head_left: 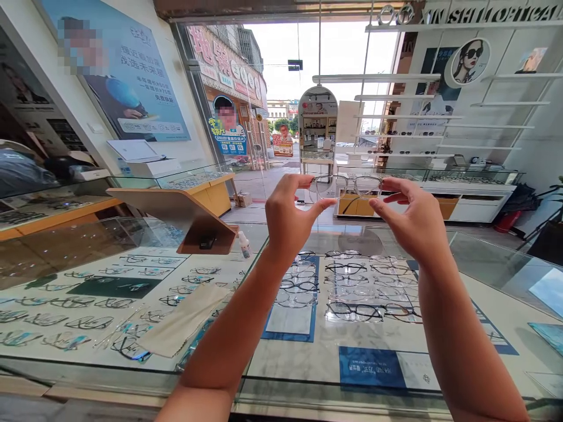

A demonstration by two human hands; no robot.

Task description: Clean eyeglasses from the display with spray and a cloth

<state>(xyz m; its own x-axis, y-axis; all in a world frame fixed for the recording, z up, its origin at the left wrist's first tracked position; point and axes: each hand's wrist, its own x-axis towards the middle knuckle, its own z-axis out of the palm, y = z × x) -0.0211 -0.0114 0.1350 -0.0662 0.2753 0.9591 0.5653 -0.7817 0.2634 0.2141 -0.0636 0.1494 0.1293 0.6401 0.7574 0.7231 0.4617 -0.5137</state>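
Both hands hold up one pair of thin-framed clear eyeglasses above the glass display counter. My left hand pinches the frame at its left side, and my right hand grips its right side between thumb and fingers. One folded temple hangs below the lenses. Beneath the hands, rows of eyeglasses lie in the glass counter. A beige cloth rests on the counter top, left of my left forearm.
A tilted wooden-framed mirror or board stands on the counter at left, beside a small white spray bottle. A blue and white card is near the front. Beyond are an arched mirror, shelves and more display cases.
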